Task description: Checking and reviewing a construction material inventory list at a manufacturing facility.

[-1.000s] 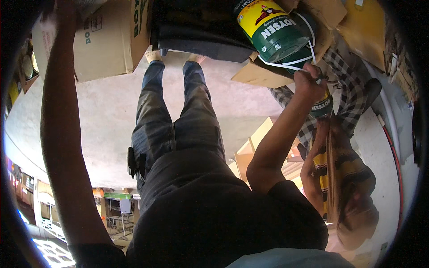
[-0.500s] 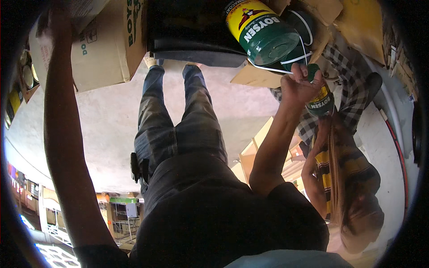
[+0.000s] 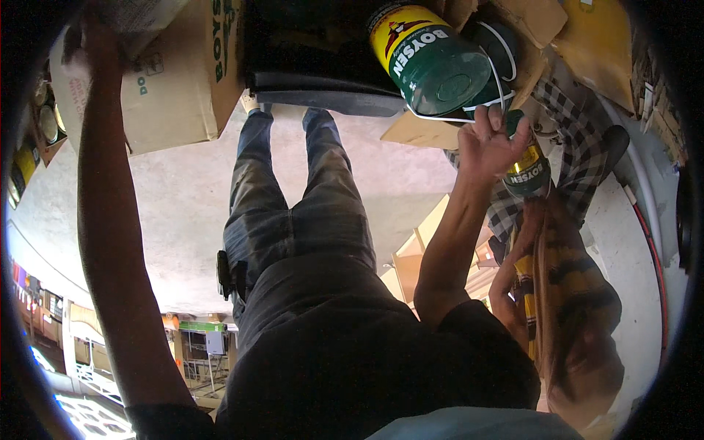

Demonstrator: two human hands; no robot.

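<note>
A green and yellow paint can (image 3: 444, 73) lies tilted at the upper right, its bottom toward me. Its white handle (image 3: 444, 116) runs to my right hand (image 3: 493, 143). My fingers curl round the handle while the thumb stands apart. Just beyond this hand is a second green and yellow paint can (image 3: 529, 176), held from below by another person's hand (image 3: 534, 216). My left arm reaches to the upper left, where my left hand (image 3: 89, 59) is at a cardboard box (image 3: 172, 88). Shadow and blur hide its fingers.
Between the box and the cans is a black surface with a dark front edge (image 3: 330, 101). More cardboard (image 3: 590, 51) and another dark green can (image 3: 495, 48) are at the upper right. The other person (image 3: 572, 293) stands close on my right. Pale floor (image 3: 183, 191) lies around my legs.
My right fingers have loosened from a tighter curl, and the thumb has moved away from them. The large can has shifted slightly. My left hand stays by the box.
</note>
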